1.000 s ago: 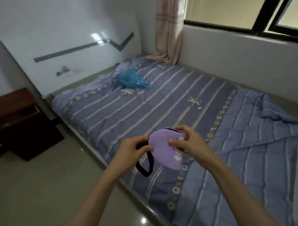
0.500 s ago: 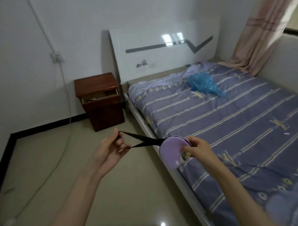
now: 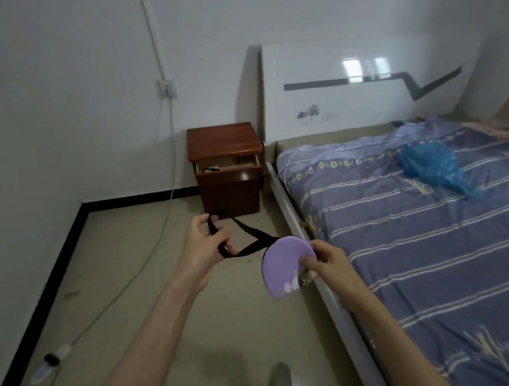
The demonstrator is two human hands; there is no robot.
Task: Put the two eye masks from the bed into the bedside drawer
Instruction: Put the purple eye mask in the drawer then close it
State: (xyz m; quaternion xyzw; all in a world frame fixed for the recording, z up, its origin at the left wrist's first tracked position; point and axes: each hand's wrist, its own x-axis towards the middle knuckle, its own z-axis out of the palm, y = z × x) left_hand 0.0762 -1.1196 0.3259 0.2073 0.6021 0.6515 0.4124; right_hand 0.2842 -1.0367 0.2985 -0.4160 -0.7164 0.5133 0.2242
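Note:
I hold a purple eye mask (image 3: 283, 269) over the floor beside the bed. My right hand (image 3: 327, 261) pinches its padded part. My left hand (image 3: 204, 244) grips its black elastic strap (image 3: 243, 237), pulled out to the left. Ahead stands a brown wooden bedside cabinet (image 3: 227, 167) with its top drawer (image 3: 227, 164) pulled open. Something pinkish with a dark edge lies inside the drawer (image 3: 211, 169); I cannot tell what it is.
The bed (image 3: 409, 229) with a striped blue-purple cover runs along the right, its white frame rail close to my right arm. A blue plastic bag (image 3: 433, 164) lies near the white headboard (image 3: 359, 83). A cable (image 3: 170, 155) hangs from a wall socket and trails over the floor on the left.
The view has swung left and closer to the cabinet. Both hands carry the mask away from the bed, and the strap is now looped around my left fingers.

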